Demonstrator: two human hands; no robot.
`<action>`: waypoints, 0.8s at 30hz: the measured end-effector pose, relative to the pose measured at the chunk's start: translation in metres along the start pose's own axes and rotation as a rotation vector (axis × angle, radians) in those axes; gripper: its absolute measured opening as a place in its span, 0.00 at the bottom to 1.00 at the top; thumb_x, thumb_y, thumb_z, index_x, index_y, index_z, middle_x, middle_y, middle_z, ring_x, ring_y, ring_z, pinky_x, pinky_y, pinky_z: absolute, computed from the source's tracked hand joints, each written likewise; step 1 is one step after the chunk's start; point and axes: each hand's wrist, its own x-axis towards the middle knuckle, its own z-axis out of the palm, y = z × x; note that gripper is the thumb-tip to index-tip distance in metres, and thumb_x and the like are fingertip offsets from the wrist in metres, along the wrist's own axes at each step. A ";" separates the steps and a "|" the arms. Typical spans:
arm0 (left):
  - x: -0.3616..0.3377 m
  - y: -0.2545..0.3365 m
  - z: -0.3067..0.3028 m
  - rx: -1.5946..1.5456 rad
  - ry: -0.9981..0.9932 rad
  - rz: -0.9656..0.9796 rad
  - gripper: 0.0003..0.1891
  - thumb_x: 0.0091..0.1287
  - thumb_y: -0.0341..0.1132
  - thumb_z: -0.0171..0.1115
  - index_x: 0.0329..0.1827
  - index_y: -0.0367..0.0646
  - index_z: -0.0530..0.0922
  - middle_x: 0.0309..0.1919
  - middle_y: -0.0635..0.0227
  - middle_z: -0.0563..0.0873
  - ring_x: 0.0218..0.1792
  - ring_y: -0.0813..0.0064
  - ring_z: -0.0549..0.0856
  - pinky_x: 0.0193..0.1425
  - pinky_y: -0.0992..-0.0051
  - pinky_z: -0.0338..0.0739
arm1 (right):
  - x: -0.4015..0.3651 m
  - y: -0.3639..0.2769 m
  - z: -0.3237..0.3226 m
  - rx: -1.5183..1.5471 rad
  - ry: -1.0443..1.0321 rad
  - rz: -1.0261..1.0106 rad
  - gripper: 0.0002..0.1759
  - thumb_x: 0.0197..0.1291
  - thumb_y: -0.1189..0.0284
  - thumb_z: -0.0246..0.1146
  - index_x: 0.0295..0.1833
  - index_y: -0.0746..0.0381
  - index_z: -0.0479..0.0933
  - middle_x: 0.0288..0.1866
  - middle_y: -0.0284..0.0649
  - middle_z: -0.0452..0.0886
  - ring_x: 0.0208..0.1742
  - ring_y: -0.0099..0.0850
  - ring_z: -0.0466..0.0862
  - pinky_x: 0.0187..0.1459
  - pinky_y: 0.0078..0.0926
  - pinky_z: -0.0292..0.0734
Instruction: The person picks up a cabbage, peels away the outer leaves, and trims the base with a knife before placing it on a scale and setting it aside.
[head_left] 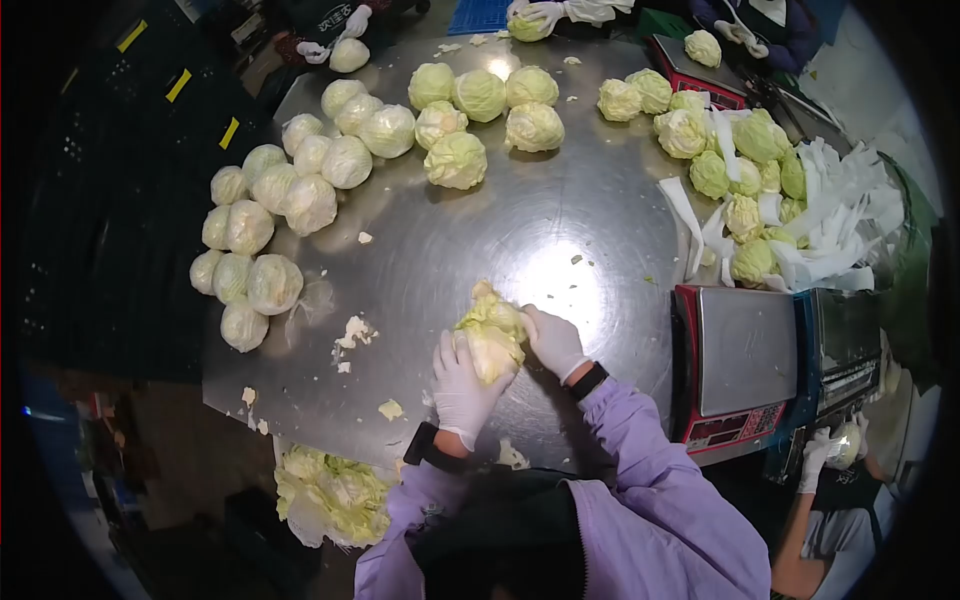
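Between my two white-gloved hands is a pale green cabbage (pixel 490 338) with ragged outer leaves, just above the steel table (pixel 440 250). My left hand (pixel 464 392) is wrapped round its near left side. At its right side, my right hand (pixel 553 343) has the fingers closed on the edge of the leaves; the fingertips are partly hidden. Small leaf scraps (pixel 355 333) lie to the left of my hands, and another leaf piece (pixel 390 409) is close to my left wrist.
Film-wrapped cabbages (pixel 270 284) line the left side; bare cabbages (pixel 456 160) stand at the back. White strips (pixel 845 205) and more cabbages are heaped at right, beside a red scale (pixel 738 350). Loose leaves (pixel 330 492) fill a container below the table. Other people's gloved hands (pixel 545 14) work around the edges.
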 end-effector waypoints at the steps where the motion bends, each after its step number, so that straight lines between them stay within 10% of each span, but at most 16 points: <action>1: -0.003 -0.004 0.000 0.007 0.003 0.000 0.50 0.48 0.52 0.75 0.68 0.32 0.60 0.68 0.43 0.62 0.66 0.43 0.65 0.68 0.53 0.64 | 0.007 0.006 -0.001 0.087 -0.010 0.026 0.16 0.71 0.59 0.46 0.46 0.58 0.74 0.34 0.46 0.83 0.38 0.45 0.83 0.41 0.39 0.77; 5: -0.013 -0.025 0.008 -0.211 0.069 0.016 0.51 0.48 0.49 0.77 0.69 0.32 0.59 0.69 0.42 0.60 0.67 0.42 0.63 0.70 0.54 0.62 | 0.000 -0.017 0.012 0.168 0.138 -0.211 0.19 0.68 0.56 0.51 0.55 0.56 0.75 0.36 0.49 0.83 0.40 0.48 0.83 0.45 0.41 0.77; 10: -0.033 -0.050 0.008 -0.372 0.079 0.131 0.51 0.48 0.46 0.78 0.70 0.31 0.57 0.70 0.40 0.59 0.67 0.41 0.62 0.71 0.54 0.61 | 0.049 0.012 0.022 0.057 -0.109 0.088 0.23 0.61 0.54 0.60 0.53 0.60 0.74 0.44 0.49 0.83 0.43 0.50 0.83 0.46 0.41 0.77; 13: -0.033 -0.060 0.012 -0.470 0.081 0.215 0.51 0.47 0.44 0.79 0.70 0.33 0.57 0.69 0.40 0.60 0.67 0.41 0.63 0.71 0.54 0.60 | 0.044 0.002 0.016 0.081 0.100 -0.047 0.23 0.59 0.54 0.64 0.50 0.60 0.75 0.35 0.47 0.84 0.38 0.46 0.85 0.39 0.40 0.78; 15: -0.036 -0.051 0.020 -0.668 0.191 -0.013 0.51 0.46 0.43 0.80 0.70 0.35 0.57 0.69 0.42 0.61 0.67 0.43 0.64 0.71 0.53 0.59 | 0.027 -0.013 0.000 0.212 -0.080 0.105 0.32 0.56 0.47 0.64 0.53 0.63 0.74 0.44 0.52 0.82 0.45 0.49 0.83 0.48 0.38 0.77; 17: -0.036 -0.038 0.020 -0.548 0.195 -0.004 0.51 0.46 0.43 0.80 0.71 0.35 0.57 0.69 0.43 0.61 0.67 0.43 0.63 0.71 0.53 0.59 | -0.002 -0.016 0.009 0.320 -0.074 0.102 0.38 0.51 0.45 0.68 0.54 0.67 0.74 0.35 0.49 0.84 0.39 0.46 0.85 0.43 0.35 0.79; 24: -0.026 -0.039 0.013 -0.448 0.116 0.017 0.52 0.46 0.45 0.79 0.71 0.36 0.57 0.69 0.45 0.61 0.67 0.43 0.63 0.70 0.53 0.60 | -0.036 0.000 0.033 0.513 -0.051 0.035 0.36 0.51 0.49 0.69 0.57 0.66 0.75 0.51 0.53 0.81 0.51 0.47 0.82 0.53 0.36 0.76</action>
